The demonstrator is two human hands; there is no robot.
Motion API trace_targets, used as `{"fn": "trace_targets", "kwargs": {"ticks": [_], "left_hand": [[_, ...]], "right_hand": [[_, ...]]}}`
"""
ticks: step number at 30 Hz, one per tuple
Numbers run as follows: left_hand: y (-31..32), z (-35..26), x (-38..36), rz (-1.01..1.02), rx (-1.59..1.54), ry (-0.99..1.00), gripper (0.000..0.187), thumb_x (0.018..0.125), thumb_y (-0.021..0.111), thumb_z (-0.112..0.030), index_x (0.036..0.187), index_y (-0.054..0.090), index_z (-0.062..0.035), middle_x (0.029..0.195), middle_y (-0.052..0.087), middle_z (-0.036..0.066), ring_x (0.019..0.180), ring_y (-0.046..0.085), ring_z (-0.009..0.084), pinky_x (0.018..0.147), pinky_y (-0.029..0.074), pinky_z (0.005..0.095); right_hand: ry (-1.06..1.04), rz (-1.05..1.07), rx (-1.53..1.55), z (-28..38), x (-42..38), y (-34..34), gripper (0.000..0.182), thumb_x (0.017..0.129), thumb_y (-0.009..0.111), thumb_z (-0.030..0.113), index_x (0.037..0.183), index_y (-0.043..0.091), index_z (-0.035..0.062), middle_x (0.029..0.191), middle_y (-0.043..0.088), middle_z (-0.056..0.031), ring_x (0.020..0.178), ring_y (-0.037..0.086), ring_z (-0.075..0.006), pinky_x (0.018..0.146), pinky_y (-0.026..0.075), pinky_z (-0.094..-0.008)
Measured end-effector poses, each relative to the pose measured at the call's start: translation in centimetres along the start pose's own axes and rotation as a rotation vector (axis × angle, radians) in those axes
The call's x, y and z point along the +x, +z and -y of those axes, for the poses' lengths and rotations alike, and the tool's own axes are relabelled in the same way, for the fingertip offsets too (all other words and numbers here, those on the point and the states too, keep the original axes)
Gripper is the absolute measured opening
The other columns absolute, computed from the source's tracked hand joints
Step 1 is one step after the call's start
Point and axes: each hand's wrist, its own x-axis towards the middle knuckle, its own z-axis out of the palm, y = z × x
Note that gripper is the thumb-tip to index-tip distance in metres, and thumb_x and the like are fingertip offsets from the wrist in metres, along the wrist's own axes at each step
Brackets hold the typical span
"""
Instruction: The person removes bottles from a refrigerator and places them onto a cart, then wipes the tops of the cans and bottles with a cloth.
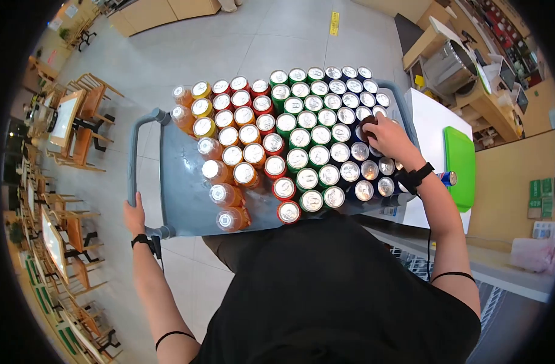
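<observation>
My left hand is closed around the grey handle at the left end of a cart. My right hand reaches over the far right of the cart, its fingers closed on a dark brown, rounded thing among the dark blue cans; its kind is mostly hidden. Left of these stand rows of green cans, red cans, orange cans and yellow cans. Several clear-capped bottles of orange drink line the left side of the group, upright on the grey cart top.
A white counter adjoins the cart's right end, bearing a green board and a blue can lying on its side. A large metal pot stands farther back. Wooden chairs and tables line the far left.
</observation>
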Motion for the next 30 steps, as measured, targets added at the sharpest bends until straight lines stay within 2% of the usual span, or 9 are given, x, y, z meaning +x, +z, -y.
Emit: {"fn": "trace_targets", "kwargs": {"ticks": [4,6,7,14,20,23,25,27,30], "left_hand": [[-0.3,-0.4,0.1,0.061,-0.03,-0.034,0.078,0.091,0.054,-0.068,0.119,0.065,0.0035,0.112,0.068,0.028,0.108,0.064,0.0463,0.092,0.051,0.0513],[-0.1,-0.2,0.0,0.056,-0.026,-0.025,0.078,0.092,0.054,-0.068,0.12,0.064,0.0031,0.112,0.068,0.028,0.108,0.064,0.0465,0.091,0.051,0.0512],[0.1,-0.1,0.1,0.05,-0.002,-0.028,0.076,0.092,0.053,-0.068,0.119,0.064,0.0018,0.111,0.069,0.027,0.107,0.064,0.0459,0.09,0.052,0.0505],[0.1,-0.2,0.2,0.064,0.051,-0.055,0.076,0.093,0.051,-0.069,0.125,0.063,-0.001,0.113,0.07,0.025,0.107,0.065,0.0437,0.09,0.053,0.0499],[0.5,0.1,0.3,0.034,0.031,-0.033,0.074,0.093,0.051,-0.068,0.125,0.063,-0.0024,0.111,0.07,0.025,0.106,0.065,0.0441,0.09,0.052,0.0501],[0.6,0.1,0.5,0.035,0.047,-0.03,0.073,0.093,0.05,-0.069,0.123,0.065,-0.0044,0.108,0.071,0.024,0.103,0.067,0.043,0.088,0.053,0.0498],[0.8,0.3,0.4,0.04,0.064,-0.04,0.072,0.093,0.051,-0.069,0.122,0.065,-0.0049,0.106,0.071,0.023,0.102,0.067,0.043,0.087,0.054,0.0499],[1.3,0.7,0.4,-0.056,0.057,-0.005,0.07,0.093,0.051,-0.069,0.115,0.066,-0.005,0.102,0.072,0.023,0.098,0.067,0.0435,0.084,0.054,0.0505],[0.8,0.2,0.1,-0.041,0.06,-0.006,0.069,0.093,0.051,-0.069,0.112,0.066,-0.0045,0.101,0.071,0.023,0.097,0.067,0.044,0.083,0.054,0.0507]], "right_hand": [[0.04,-0.154,0.114,0.7,0.5,-2.3,0.021,0.086,0.069,0.021,0.105,0.069,0.0137,0.103,0.057,-0.0164,0.089,0.064,-0.0367,0.078,0.055,-0.0443],[0.004,-0.159,0.178,0.8,0.7,-1.2,0.022,0.086,0.069,0.022,0.106,0.069,0.0145,0.104,0.057,-0.0161,0.089,0.064,-0.0366,0.078,0.056,-0.0449],[0.006,-0.063,0.111,0.8,0.7,-0.2,0.024,0.085,0.07,0.024,0.108,0.069,0.0153,0.105,0.057,-0.0161,0.09,0.064,-0.0369,0.078,0.056,-0.0456],[0.088,-0.102,0.05,0.1,0.3,0.2,0.026,0.083,0.072,0.022,0.108,0.069,0.0145,0.107,0.058,-0.0169,0.09,0.065,-0.0383,0.078,0.056,-0.0458],[0.198,-0.379,0.285,-0.3,0.5,-2.3,0.024,0.085,0.072,0.021,0.107,0.07,0.0104,0.102,0.059,-0.0181,0.091,0.064,-0.037,0.081,0.053,-0.0422],[0.138,-0.126,0.351,0.6,0.9,0.3,0.026,0.085,0.072,0.024,0.108,0.07,0.0124,0.102,0.059,-0.0181,0.09,0.064,-0.0376,0.081,0.054,-0.0429],[0.121,-0.133,0.24,1.6,0.3,2.2,0.026,0.085,0.071,0.027,0.107,0.07,0.0131,0.103,0.058,-0.0169,0.09,0.064,-0.0379,0.08,0.054,-0.0445],[0.116,-0.141,0.227,1.4,0.8,1.7,0.026,0.084,0.071,0.027,0.106,0.071,0.013,0.103,0.058,-0.0165,0.091,0.064,-0.0377,0.08,0.055,-0.0451],[0.088,-0.061,0.182,1.0,1.0,-0.1,0.027,0.084,0.071,0.027,0.107,0.071,0.0132,0.102,0.058,-0.0155,0.092,0.064,-0.0363,0.08,0.055,-0.045]]}}
